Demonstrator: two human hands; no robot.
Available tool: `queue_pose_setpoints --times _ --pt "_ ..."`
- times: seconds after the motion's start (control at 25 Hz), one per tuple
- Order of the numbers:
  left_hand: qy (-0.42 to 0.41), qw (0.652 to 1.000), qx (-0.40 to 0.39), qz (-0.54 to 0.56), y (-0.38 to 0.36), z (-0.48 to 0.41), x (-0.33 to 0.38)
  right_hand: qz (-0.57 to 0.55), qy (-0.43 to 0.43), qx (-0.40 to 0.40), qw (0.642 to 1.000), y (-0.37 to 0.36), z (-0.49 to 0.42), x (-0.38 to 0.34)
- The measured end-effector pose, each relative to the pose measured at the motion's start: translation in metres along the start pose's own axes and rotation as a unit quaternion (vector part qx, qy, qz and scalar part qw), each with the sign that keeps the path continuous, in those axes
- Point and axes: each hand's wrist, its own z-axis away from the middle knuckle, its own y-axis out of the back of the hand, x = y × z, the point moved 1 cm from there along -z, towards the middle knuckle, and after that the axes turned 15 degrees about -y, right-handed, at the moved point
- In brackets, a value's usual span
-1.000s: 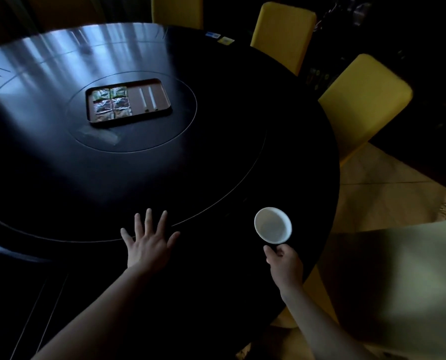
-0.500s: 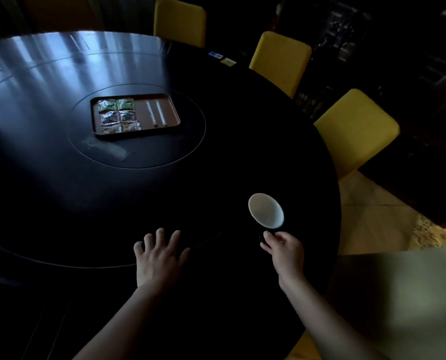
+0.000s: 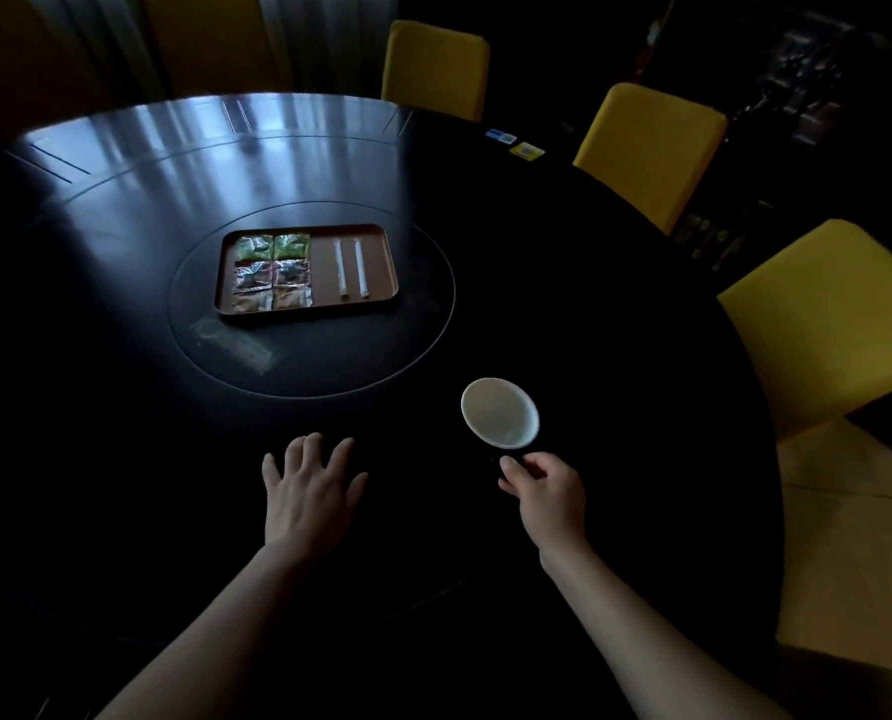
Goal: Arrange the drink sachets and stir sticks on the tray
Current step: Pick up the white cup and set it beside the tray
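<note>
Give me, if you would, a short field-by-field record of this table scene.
tray: brown, centre of the table
drink sachets: six, two-by-three block on the tray's left part
stir sticks: two, side by side on its right part
cup: white inside, near the right hand
left hand: flat on the table, fingers spread
right hand: curled beside cup; grip unclear

On the dark round surface (image 3: 615,330), a brown tray (image 3: 324,262) lies far left, with six sachets (image 3: 290,275) gridded in its left half and two stir sticks (image 3: 340,267) parallel on its right. Nearer, the left hand (image 3: 309,491) rests flat; the right hand (image 3: 548,496) holds a cup (image 3: 500,413) by its near side.
</note>
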Motion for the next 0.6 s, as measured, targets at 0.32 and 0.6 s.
queue_pose_setpoints --times 0.32,0.6 --pt "0.049 0.999 -0.012 0.011 0.002 -0.117 -0.031 0.038 0.042 -0.018 0.998 -0.055 -0.089 -0.065" --pt "0.073 0.997 0.017 0.018 -0.014 -0.130 -0.052 0.068 0.077 -0.030 0.994 -0.105 -0.154 -0.110"
